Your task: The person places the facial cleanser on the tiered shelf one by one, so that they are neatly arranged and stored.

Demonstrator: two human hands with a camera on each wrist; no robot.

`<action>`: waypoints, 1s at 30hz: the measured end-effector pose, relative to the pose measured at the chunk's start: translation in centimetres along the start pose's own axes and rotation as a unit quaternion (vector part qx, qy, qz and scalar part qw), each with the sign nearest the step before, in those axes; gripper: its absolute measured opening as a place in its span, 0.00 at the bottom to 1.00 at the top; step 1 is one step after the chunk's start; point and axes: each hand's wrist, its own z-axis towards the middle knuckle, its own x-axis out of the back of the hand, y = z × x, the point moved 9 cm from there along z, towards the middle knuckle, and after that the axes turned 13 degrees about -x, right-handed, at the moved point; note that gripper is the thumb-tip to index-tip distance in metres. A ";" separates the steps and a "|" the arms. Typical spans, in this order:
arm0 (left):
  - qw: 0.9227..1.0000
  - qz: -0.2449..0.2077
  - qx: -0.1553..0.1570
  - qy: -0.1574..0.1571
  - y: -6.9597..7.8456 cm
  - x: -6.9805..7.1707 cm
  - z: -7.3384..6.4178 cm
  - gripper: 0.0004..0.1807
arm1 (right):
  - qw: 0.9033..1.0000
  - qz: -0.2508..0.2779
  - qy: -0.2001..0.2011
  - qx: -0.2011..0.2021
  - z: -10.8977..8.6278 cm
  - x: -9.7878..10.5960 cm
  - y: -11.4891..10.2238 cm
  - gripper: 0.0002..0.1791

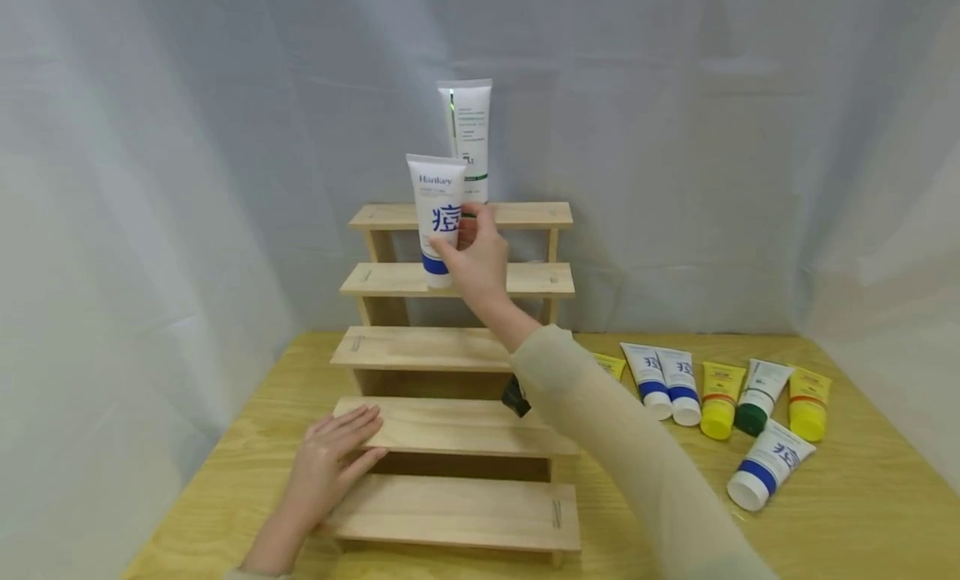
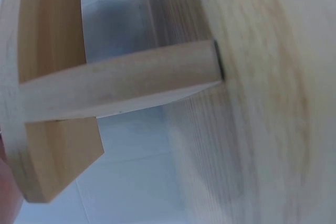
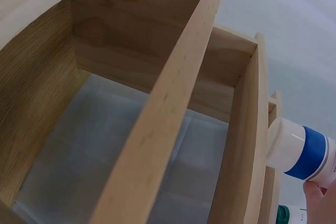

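A white squeeze tube (image 1: pixel 435 205) with a blue band and "Hankey" lettering is upright, cap down, at the second-highest step of a wooden tiered stand (image 1: pixel 450 347). My right hand (image 1: pixel 480 259) pinches it between thumb and fingers. In the right wrist view the tube's white cap (image 3: pixel 286 142) is close to a step; whether it touches cannot be told. Behind it a taller white tube with a green stripe (image 1: pixel 474 122) stands on the top step. My left hand (image 1: pixel 326 459) rests with extended fingers on the left end of a lower step; the left wrist view mostly shows the stand's boards (image 2: pixel 121 80).
Right of the stand, several tubes lie on the wooden table (image 1: pixel 862 513): yellow tubes (image 1: pixel 722 397), white-and-blue tubes (image 1: pixel 678 388), and a white tube with a green cap (image 1: pixel 761 397). One white-and-blue tube (image 1: pixel 768 463) lies nearer the front. A pale curtain (image 1: pixel 675 147) hangs behind.
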 end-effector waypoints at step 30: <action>1.000 0.000 0.006 0.003 0.0 0.3 -0.2 0.22 | 0.993 -0.095 -0.060 -0.042 -0.8 -2.8 1.8 0.25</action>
